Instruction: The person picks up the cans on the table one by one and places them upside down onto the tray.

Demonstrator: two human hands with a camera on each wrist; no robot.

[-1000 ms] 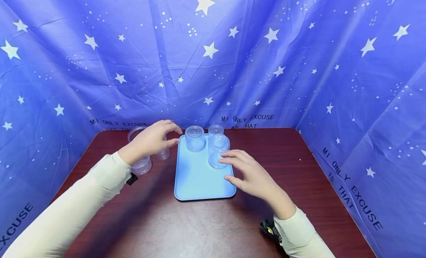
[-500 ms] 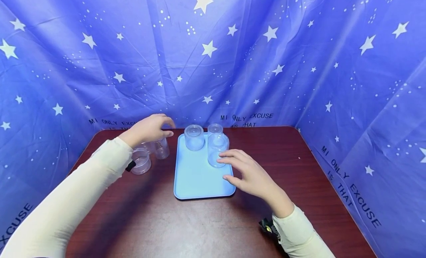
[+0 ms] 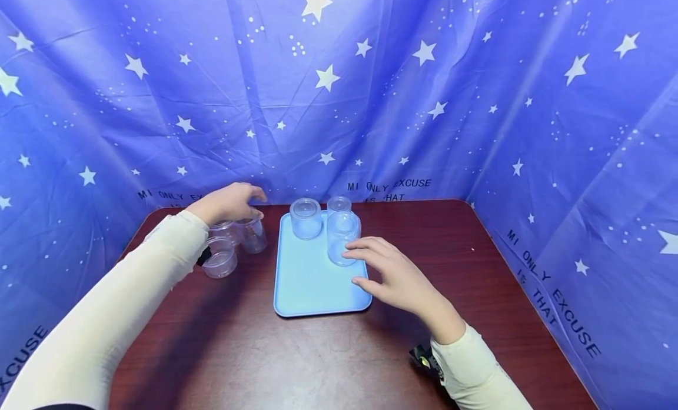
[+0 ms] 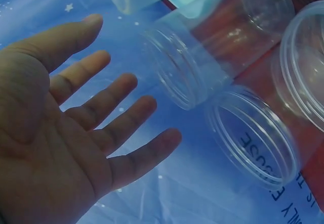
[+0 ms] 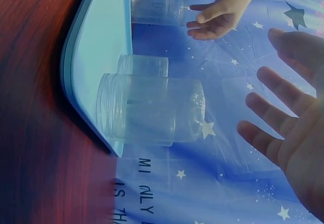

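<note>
My left hand [image 3: 230, 203] hovers over the clear plastic jars left of the tray, its fingers spread and holding nothing. Among these are a tall jar [image 3: 254, 238], a short jar [image 3: 219, 257] in front, and a wider one partly hidden under the hand. In the left wrist view, their threaded mouths [image 4: 253, 135] face up, apart from my fingertips. My right hand [image 3: 397, 275] hangs empty above the right edge of the blue tray [image 3: 302, 286], fingers extended beside a clear jar [image 3: 339, 251]. In the right wrist view that jar [image 5: 152, 107] stands upside down, threaded rim on the tray.
A clear jar [image 3: 305, 222] stands at the tray's back left, and another [image 3: 339, 204] at its back right. The tray lies on a dark red wooden table [image 3: 296, 363]. A blue curtain [image 3: 296, 92] with stars closes in the back and sides.
My left hand has moved left, away from the tray's back left corner, to above the jars beside it. My right hand stays nearly where it was.
</note>
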